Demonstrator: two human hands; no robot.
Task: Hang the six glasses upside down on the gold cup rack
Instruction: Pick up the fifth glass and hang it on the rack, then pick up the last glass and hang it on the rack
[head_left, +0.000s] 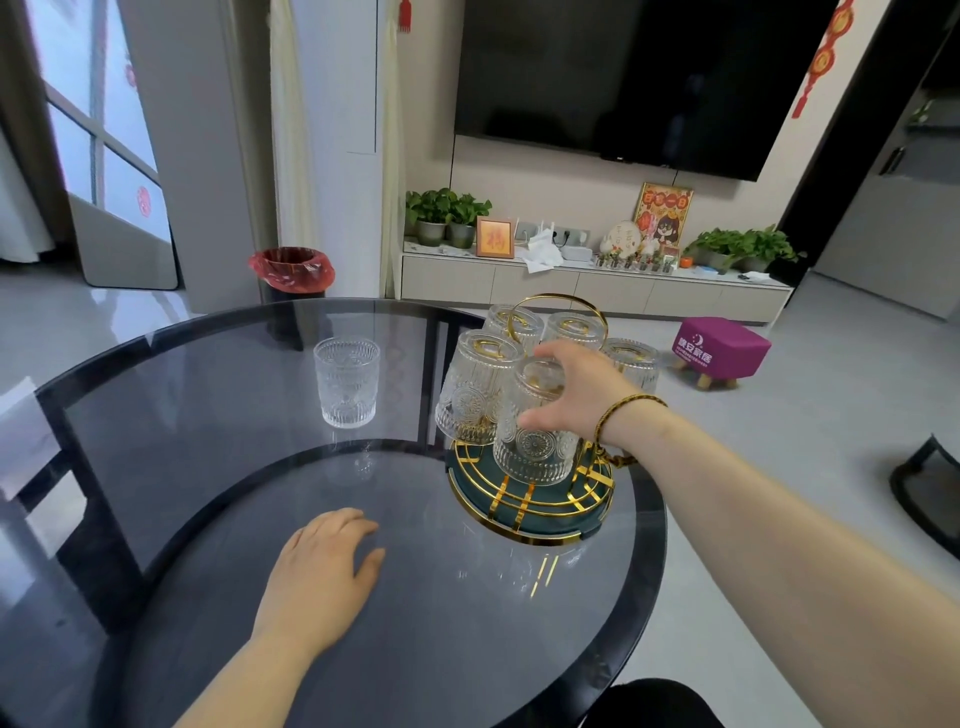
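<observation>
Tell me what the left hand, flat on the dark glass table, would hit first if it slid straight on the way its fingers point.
Likely the gold cup rack; the left hand points up-right toward its round base. Depth is unclear.

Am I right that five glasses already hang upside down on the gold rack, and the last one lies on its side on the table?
Not quite. The head view shows the last glass standing upright on the table, not on its side. Five glasses do sit upside down on the gold rack, with the right hand on the nearest one.
</observation>
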